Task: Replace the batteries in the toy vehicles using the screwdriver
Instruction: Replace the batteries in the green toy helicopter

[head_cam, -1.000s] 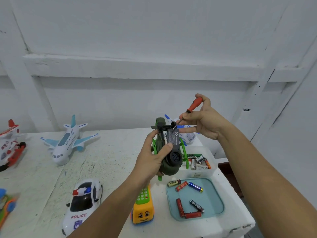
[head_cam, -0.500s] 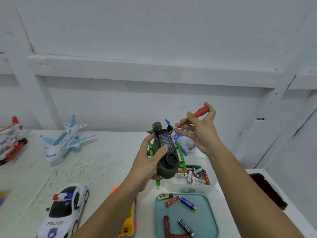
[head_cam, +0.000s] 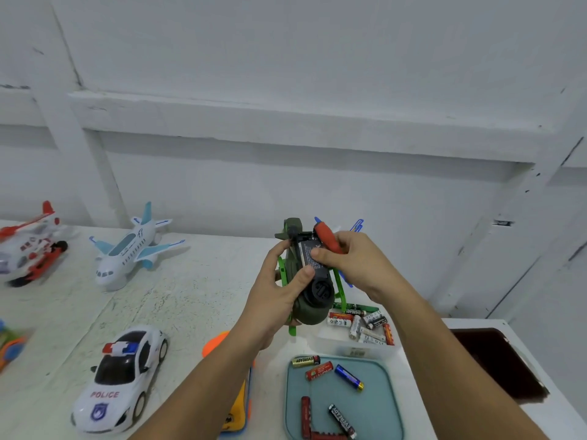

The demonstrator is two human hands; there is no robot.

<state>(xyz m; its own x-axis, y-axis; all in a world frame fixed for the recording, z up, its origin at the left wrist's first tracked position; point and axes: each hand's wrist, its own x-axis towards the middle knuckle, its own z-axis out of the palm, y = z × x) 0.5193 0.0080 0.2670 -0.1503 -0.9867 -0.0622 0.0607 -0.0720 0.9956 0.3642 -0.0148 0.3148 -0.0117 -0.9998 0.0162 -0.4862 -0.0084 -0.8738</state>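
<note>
My left grip (head_cam: 273,300) is wrapped round the green toy helicopter (head_cam: 313,300), held belly-up above the desk (head_cam: 190,296), with the thumb lying on the black battery cover (head_cam: 309,257). My right grip (head_cam: 355,262), touching the same toy just beside the left, has the red-handled screwdriver (head_cam: 327,238) tucked in its curled fingers while a fingertip presses the cover. The blade is hidden, so I cannot tell whether the screw is in or out. I judge this toy is midway: the cover sits on the body, either about to come off or just refitted. Below my right grip stands a clear tub (head_cam: 349,350) of batteries, and nearer me a teal tray (head_cam: 381,404) holds several loose ones. Left of my left grip, the police car (head_cam: 122,376) and the white airliner (head_cam: 133,249) stand on the desk; nothing shows whether they are done.
</note>
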